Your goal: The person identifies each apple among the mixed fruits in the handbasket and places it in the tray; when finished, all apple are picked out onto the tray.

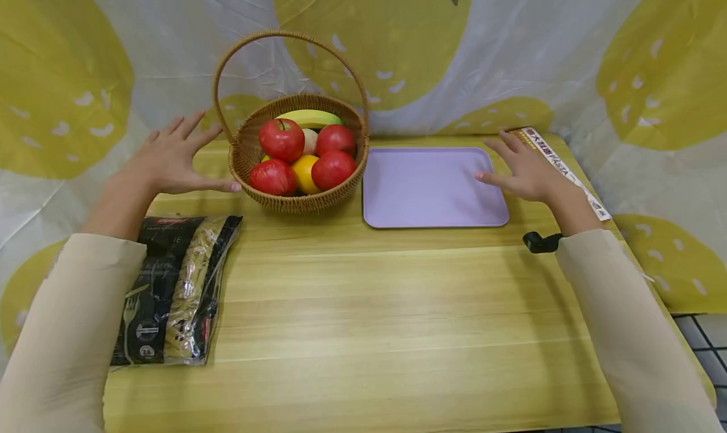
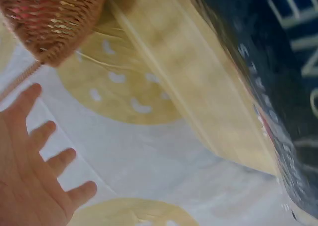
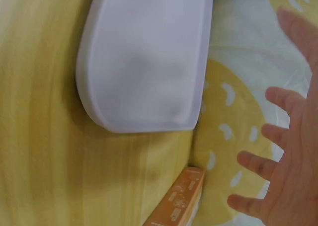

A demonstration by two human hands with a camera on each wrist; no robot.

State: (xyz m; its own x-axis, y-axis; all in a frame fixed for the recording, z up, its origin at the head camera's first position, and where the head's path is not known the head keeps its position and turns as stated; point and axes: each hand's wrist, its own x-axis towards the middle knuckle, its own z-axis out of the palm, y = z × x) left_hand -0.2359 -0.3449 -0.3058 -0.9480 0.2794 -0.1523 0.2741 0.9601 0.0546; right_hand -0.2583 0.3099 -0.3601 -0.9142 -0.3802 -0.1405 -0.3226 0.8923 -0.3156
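My left hand (image 1: 173,158), fingers spread and holding nothing, hovers at the left side of a wicker basket (image 1: 301,204) with a tall arched handle. Red apples (image 1: 282,139), a banana (image 1: 309,118) and a yellow fruit (image 1: 306,174) fill the basket. In the left wrist view the spread fingers show below the basket's woven side (image 2: 54,25). My right hand (image 1: 525,168), also spread and with nothing in it, hangs over the right end of a lilac tray (image 1: 434,190). The tray (image 3: 149,62) lies bare on the table in the right wrist view.
A black bag of pasta (image 1: 176,294) lies on the wooden table (image 1: 386,319) under my left forearm. Along the right edge, behind my right hand, lies a long pasta box (image 1: 562,168). A curtain with yellow fruit prints (image 1: 375,48) hangs close behind the table.
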